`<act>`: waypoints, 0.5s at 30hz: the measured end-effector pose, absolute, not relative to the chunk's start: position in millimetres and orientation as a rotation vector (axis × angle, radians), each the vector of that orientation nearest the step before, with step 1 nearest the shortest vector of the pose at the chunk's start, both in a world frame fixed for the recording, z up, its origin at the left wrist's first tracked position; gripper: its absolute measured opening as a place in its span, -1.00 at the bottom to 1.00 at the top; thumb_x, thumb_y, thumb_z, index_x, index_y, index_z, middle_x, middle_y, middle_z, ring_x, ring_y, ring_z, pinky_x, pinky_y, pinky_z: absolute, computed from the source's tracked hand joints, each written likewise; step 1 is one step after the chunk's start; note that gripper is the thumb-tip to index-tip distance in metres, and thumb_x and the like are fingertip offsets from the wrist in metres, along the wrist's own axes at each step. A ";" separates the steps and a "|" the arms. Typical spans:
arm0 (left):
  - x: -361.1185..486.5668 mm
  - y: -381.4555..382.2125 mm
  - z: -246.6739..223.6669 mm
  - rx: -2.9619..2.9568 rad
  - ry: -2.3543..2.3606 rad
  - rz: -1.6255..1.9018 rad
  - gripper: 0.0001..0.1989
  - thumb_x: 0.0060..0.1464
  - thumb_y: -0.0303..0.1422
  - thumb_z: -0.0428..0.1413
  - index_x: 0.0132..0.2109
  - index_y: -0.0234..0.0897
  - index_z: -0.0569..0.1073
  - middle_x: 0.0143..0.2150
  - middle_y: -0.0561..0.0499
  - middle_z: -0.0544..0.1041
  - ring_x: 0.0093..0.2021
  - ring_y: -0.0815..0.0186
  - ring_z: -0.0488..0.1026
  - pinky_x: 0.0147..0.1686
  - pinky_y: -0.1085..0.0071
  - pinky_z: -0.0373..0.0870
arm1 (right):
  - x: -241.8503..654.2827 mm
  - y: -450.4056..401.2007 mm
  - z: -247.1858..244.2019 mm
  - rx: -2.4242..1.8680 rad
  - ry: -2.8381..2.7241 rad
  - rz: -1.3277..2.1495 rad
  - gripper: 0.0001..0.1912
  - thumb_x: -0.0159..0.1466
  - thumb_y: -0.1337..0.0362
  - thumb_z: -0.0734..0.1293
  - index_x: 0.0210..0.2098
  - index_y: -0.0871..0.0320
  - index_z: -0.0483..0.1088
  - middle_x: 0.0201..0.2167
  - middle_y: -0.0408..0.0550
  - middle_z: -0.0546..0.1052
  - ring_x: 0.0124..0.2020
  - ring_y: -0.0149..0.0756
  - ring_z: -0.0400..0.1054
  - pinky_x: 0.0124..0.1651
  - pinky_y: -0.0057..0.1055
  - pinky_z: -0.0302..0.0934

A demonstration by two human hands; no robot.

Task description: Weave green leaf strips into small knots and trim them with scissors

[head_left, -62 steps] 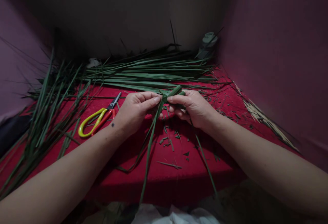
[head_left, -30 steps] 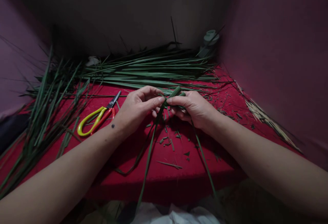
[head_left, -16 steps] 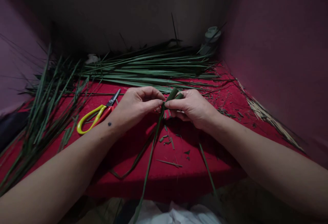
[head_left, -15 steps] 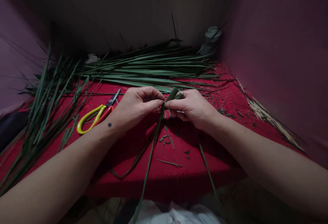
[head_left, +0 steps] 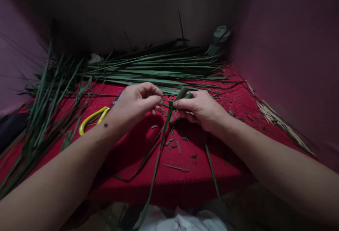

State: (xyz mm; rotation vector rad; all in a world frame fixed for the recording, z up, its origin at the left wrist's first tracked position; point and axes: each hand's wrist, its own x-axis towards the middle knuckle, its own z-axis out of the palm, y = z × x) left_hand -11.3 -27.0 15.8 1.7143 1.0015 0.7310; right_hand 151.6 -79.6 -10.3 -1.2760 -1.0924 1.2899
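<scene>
My right hand pinches a folded green leaf strip between thumb and fingers. Two rolled ends stick up past the thumb, and a small folded knot shows at its tip. From that knot one long leaf tail hangs over the table's front edge; another tail comes down below my right hand. My left hand is a little to the left, apart from the knot, with thumb and forefinger pressed together. Whatever lies between them is too thin to make out. Yellow-handled scissors lie partly hidden behind my left wrist.
A red cloth covers the table, with leaf clippings scattered over it. Long green leaves lie across the back, more leaves at left. Pale thin sticks line the right edge. A lidded container stands back right.
My left hand has drawn away from the folded leaf, leftward and slightly up, covering more of the scissors. My right hand keeps its hold, and the knot is now uncovered.
</scene>
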 end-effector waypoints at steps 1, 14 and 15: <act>-13.8 -24.1 17.1 1.665 0.991 0.690 -0.93 -0.11 -0.42 0.14 -0.40 -0.35 0.44 -0.52 0.04 0.48 -0.53 0.40 0.42 -0.48 0.50 0.36 | 152.5 -79.2 -10.0 -1.261 -1.073 1.283 -0.79 0.01 0.36 0.32 -0.66 0.19 0.20 -0.80 -0.28 0.21 -0.79 -0.60 -0.04 -0.76 -0.56 -0.23; -15.0 -26.3 8.8 1.589 0.792 0.254 -0.84 0.00 -0.33 0.12 -0.40 -0.36 0.50 -0.49 0.00 0.49 -0.50 0.42 0.34 -0.45 0.49 0.27 | 157.9 -75.6 -11.0 -1.089 -0.999 1.322 -0.77 0.04 0.29 0.37 -0.59 0.19 0.21 -0.76 -0.29 0.22 -0.80 -0.61 -0.04 -0.79 -0.59 -0.23; -14.7 -26.5 8.8 1.604 0.790 0.267 -0.82 0.01 -0.31 0.12 -0.40 -0.36 0.50 -0.49 0.00 0.49 -0.49 0.41 0.35 -0.44 0.48 0.27 | 158.0 -75.4 -11.2 -1.089 -0.999 1.323 -0.76 0.04 0.28 0.38 -0.59 0.19 0.21 -0.76 -0.29 0.22 -0.80 -0.61 -0.04 -0.79 -0.59 -0.23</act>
